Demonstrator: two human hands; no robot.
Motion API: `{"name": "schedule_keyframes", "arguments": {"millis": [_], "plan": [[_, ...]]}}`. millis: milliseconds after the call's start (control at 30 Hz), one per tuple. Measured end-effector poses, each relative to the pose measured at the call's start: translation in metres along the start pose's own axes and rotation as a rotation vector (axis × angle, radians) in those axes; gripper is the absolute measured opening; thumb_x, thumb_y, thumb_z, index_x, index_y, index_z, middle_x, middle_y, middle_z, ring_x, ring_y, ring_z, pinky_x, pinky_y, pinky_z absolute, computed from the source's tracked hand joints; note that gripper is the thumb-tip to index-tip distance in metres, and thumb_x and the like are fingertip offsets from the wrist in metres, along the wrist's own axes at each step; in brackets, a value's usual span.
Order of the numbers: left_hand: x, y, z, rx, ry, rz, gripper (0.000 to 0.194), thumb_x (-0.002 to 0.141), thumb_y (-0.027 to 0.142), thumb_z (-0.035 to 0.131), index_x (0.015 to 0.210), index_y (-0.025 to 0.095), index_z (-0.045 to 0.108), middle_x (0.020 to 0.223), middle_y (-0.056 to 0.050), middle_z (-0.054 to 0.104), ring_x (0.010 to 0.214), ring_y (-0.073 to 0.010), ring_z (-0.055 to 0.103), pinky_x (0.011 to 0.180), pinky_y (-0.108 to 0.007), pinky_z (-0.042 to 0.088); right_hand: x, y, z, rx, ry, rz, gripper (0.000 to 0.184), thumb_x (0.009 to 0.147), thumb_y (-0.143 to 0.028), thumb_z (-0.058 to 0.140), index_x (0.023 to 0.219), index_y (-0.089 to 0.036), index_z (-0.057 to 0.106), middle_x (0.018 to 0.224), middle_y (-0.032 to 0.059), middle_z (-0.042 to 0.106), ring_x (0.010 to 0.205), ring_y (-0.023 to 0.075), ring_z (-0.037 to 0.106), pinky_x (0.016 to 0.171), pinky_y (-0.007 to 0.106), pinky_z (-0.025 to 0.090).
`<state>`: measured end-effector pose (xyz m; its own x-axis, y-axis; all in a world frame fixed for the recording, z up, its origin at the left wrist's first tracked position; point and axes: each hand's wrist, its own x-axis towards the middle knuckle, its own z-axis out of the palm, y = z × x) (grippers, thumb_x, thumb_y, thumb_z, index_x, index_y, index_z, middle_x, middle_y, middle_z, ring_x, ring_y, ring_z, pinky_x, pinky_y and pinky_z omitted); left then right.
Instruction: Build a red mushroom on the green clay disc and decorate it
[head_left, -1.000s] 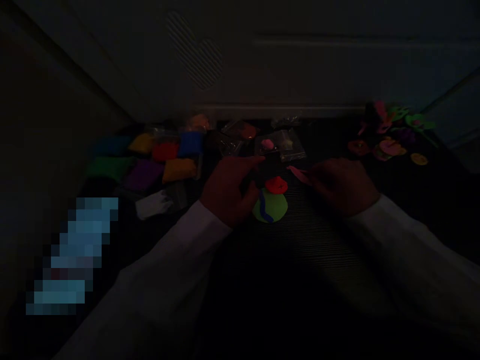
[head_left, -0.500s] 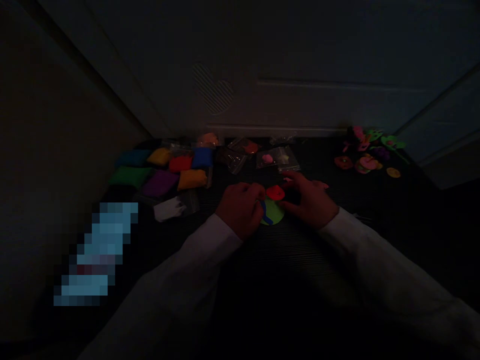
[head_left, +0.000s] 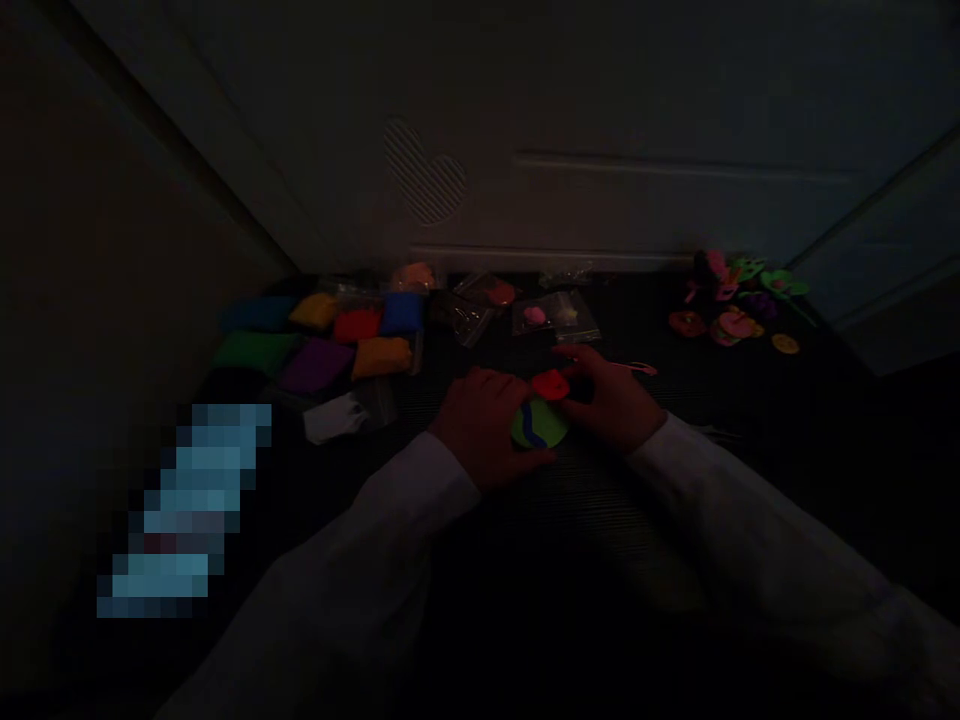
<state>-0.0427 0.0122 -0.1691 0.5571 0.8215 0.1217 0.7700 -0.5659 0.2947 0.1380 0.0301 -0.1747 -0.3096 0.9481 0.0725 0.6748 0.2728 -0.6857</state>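
Observation:
A light-green clay disc (head_left: 545,431) with a wavy blue strip across it lies on the dark table. At its far edge sits a red clay piece (head_left: 550,385), round with a slightly raised middle. My left hand (head_left: 484,425) curves around the disc's left side, fingers at the far left edge and thumb stretched along the near edge. From the right, my right hand (head_left: 611,400) has thumb and forefinger apart around the red piece, close to its right side; contact is hard to tell in the dim light. A pink stick-like tool (head_left: 637,369) lies partly behind this hand.
Clay packets in several colours, such as a purple one (head_left: 316,366) and a white one (head_left: 335,418), lie to the left. Small clear bags (head_left: 577,318) lie behind my hands. Clay flowers and figures (head_left: 735,325) stand back right. A pixelated bright patch (head_left: 187,510) is at left.
My left thumb has swung away from the blue strip to the disc's near edge, baring more of the disc. My right hand has shifted slightly left, closer to the red piece.

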Motion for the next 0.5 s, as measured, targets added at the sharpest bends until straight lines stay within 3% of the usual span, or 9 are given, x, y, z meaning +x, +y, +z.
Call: {"name": "schedule_keyframes", "arguments": {"millis": [100,233,367,500], "plan": [[-0.002,-0.002,0.002,-0.019,-0.031,0.018,0.059,0.061,0.050,0.063,0.106,0.014,0.048,0.107,-0.012,0.056,0.100,-0.0298,0.049,0.086,-0.047,0.037,-0.001,0.000,0.000,0.030,0.001,-0.003,0.053,0.067,-0.016,0.058,0.117,-0.016,0.043,0.093,0.0045,0.064,0.089,0.0194,0.058,0.086,0.042,0.038],[-0.002,-0.005,0.003,-0.103,-0.042,0.030,0.053,0.065,0.038,0.062,0.108,0.013,0.044,0.108,-0.011,0.055,0.099,-0.0267,0.051,0.086,-0.044,0.040,-0.002,0.001,-0.001,0.112,0.009,-0.014,0.053,0.067,-0.017,0.059,0.117,-0.018,0.043,0.094,0.0047,0.063,0.090,0.0195,0.058,0.086,0.041,0.040],[-0.003,-0.003,-0.001,-0.199,0.048,0.036,0.044,0.067,0.036,0.060,0.102,0.014,0.045,0.103,-0.010,0.056,0.093,-0.0218,0.053,0.082,-0.038,0.044,-0.002,0.002,-0.002,0.261,0.013,-0.006,0.054,0.068,-0.020,0.060,0.118,-0.021,0.041,0.098,0.0049,0.060,0.090,0.0180,0.058,0.082,0.037,0.045],[-0.003,0.002,-0.009,-0.276,0.152,0.025,0.036,0.070,0.036,0.057,0.098,0.015,0.047,0.095,-0.007,0.057,0.086,-0.0177,0.055,0.077,-0.034,0.046,-0.002,0.001,-0.006,0.428,0.022,0.069,0.050,0.068,-0.024,0.062,0.115,-0.021,0.043,0.088,0.0027,0.060,0.082,0.0172,0.059,0.074,0.035,0.048]]}}
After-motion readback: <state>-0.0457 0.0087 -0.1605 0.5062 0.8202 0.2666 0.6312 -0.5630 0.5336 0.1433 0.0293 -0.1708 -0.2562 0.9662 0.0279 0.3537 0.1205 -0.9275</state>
